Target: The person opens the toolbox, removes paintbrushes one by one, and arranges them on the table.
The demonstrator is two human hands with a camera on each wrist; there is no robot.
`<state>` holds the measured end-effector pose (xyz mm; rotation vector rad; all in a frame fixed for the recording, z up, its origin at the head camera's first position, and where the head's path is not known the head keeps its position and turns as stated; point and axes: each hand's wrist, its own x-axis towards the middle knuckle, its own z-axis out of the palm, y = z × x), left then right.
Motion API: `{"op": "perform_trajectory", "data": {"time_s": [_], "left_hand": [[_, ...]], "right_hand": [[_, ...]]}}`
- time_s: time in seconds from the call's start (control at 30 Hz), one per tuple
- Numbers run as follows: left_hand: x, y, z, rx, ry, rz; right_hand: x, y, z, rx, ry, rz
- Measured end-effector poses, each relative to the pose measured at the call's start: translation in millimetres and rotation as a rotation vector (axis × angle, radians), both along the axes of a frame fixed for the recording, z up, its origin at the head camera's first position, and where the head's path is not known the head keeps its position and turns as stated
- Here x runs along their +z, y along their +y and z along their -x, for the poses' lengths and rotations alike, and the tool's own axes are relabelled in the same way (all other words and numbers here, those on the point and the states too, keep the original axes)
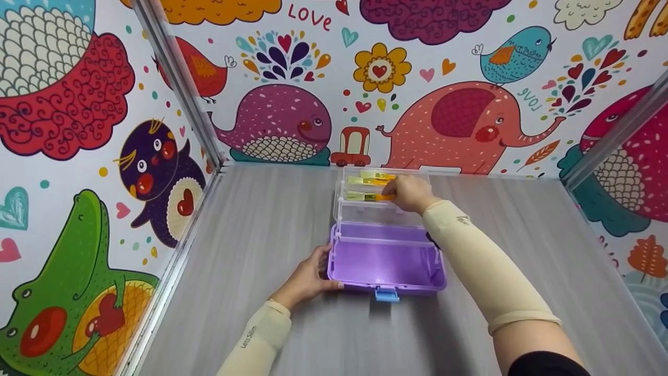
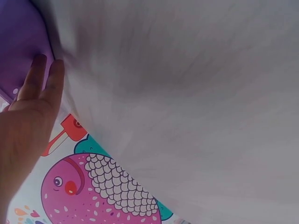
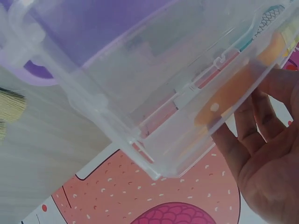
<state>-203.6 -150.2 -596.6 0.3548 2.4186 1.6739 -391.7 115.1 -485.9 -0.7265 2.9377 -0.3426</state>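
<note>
Head view: purple box (image 1: 386,261) on the grey counter (image 1: 261,219), opened, blue latch (image 1: 386,294) on its front. Left hand (image 1: 307,277) at the box's front left corner, fingers laid straight against its side, thumb by the front edge; not clenched. Clear plastic top (image 1: 378,214) stands behind the box, joined to it. Right hand (image 1: 415,193) also behind the box, grip curled and pinching an orange-handled brush (image 1: 368,197) in the clear top; fingertips partly hidden there. Two more brushes (image 1: 365,181) just beyond that one, bristles pointing left. Right wrist view: pale bristles (image 3: 11,106) right of the box, rest cut off. Patterned panel (image 1: 292,120) farther behind the box.
</note>
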Motion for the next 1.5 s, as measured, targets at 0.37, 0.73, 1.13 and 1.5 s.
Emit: {"op": "perform_trajectory", "data": {"time_s": [0.37,0.73,1.13,1.5], "left_hand": [[1.5,-1,-0.8,-0.002,0.023,0.016],[3.4,0,0.5,0.008,-0.003,-0.001],[2.2,-1,0.8,0.003,-0.019,0.034],[8.7,-1,-2.6,-0.013,0.004,-0.014]], "right_hand": [[1.6,10,-0.2,-0.033,0.015,0.068],[18.1,25,1.9,-0.038,-0.012,0.19],[38.3,63,-16.8,-0.016,-0.044,0.361],[32.2,111,-48.2,-0.066,-0.103,0.433]]}}
